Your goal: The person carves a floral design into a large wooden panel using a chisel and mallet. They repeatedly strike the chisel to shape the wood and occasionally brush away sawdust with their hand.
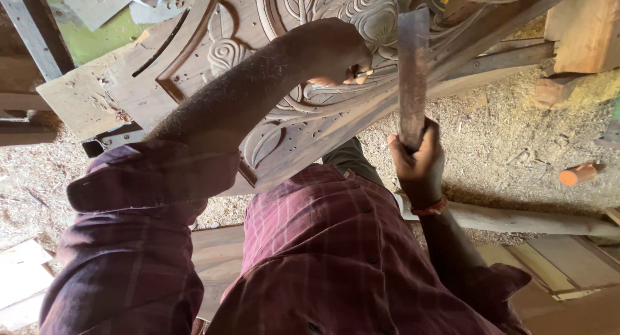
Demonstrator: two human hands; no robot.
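Sawdust-strewn workshop floor point(504, 141) beneath a carved wooden panel point(290, 64) – stiff, heavy, its raised scrollwork liable to chip, best taken by its plain border. Left hand point(336, 51) presses on the carving, fingers curled around a small tool, barely visible. Right hand point(418, 157) clasps the lower end of a flat wooden mallet point(412, 70) – dense, rigid – raised upright beside the panel
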